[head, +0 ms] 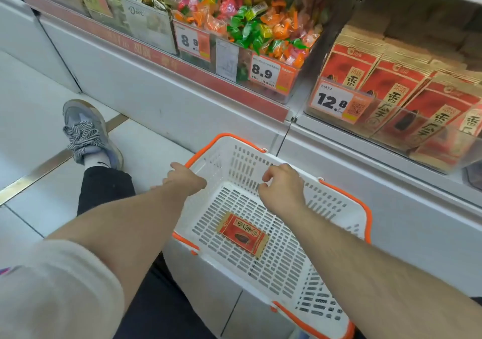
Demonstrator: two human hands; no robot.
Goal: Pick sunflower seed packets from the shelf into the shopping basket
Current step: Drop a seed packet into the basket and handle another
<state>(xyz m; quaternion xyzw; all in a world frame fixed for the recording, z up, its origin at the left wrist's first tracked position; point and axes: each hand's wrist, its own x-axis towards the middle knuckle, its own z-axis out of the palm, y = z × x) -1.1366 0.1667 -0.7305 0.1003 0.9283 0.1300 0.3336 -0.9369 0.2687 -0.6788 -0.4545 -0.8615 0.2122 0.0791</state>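
Head view: both hands' grips hang loose above the basket [339, 208], left hand [182, 179], right hand [283, 187].

White floor tiles [31, 98] run below white shelving [146, 96].

Bright even overhead light, soft shadows; wide-angle edge bending, shelf top blurred.

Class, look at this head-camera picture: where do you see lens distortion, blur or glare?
Head view: wide-angle lens bows the shelf edge and stretches the forearms; the packets at right are softened behind a glary clear bin front; the packet in the basket is sharp; lighting is even, shadows faint.
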